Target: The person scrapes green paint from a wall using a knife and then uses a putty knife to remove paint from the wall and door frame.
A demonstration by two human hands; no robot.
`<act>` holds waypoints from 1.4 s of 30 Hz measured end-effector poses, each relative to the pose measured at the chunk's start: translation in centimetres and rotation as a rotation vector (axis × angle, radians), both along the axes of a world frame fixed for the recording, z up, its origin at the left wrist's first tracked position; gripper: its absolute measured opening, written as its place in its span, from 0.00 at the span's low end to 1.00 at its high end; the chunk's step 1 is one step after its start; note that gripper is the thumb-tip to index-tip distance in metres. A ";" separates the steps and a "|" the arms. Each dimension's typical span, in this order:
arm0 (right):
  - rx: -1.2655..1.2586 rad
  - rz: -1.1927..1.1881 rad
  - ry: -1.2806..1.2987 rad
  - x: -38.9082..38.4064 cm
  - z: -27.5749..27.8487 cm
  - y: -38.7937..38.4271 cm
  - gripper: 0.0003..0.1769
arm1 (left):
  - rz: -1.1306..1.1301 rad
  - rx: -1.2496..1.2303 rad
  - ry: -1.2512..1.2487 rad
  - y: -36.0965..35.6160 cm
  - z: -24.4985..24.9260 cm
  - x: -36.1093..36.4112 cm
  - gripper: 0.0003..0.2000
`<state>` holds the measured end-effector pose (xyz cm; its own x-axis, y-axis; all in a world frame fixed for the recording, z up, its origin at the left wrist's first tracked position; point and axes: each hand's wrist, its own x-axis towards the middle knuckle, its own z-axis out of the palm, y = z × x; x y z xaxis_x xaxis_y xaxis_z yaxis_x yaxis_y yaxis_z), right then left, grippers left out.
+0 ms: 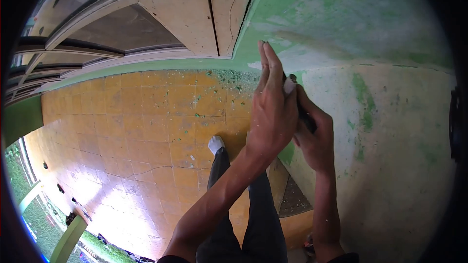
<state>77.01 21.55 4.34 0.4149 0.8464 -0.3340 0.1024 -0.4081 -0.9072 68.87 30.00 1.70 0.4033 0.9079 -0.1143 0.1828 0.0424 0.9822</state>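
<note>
My right hand point(314, 136) grips the dark handle of a scraper point(294, 92) whose pale blade end points up against a wall point(390, 131) of flaking green and whitish paint. My left hand point(273, 109) lies flat over the blade, fingers straight and together, pressing toward the wall. Most of the tool is hidden between the two hands. Below them I see my dark trousers point(258, 214) and a foot in a white sock point(215, 143).
An orange tiled floor point(136, 136) strewn with green paint flakes point(229, 80) stretches left. Cream door panels point(195, 9) and a window frame point(97, 24) stand beyond. Grass and a green post point(68, 241) lie at the lower left.
</note>
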 end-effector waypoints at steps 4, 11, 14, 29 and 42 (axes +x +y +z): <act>-0.009 -0.043 0.085 2.7 1.5 0.6 0.27 | 0.055 0.201 -0.036 -0.1 1.0 3.0 0.30; 0.152 -0.070 -0.159 5.5 0.1 1.0 0.25 | 0.159 0.231 -0.114 -1.3 -0.1 6.9 0.30; 0.126 0.039 -0.220 6.1 0.2 1.5 0.25 | 0.221 0.164 -0.109 -0.5 0.3 6.5 0.30; 0.231 -0.059 -0.157 5.0 -1.3 1.3 0.24 | 0.190 0.294 0.039 -0.6 -0.7 6.5 0.29; 0.001 0.079 -0.122 4.4 -0.9 2.5 0.29 | 0.275 0.045 0.042 0.2 0.5 5.1 0.28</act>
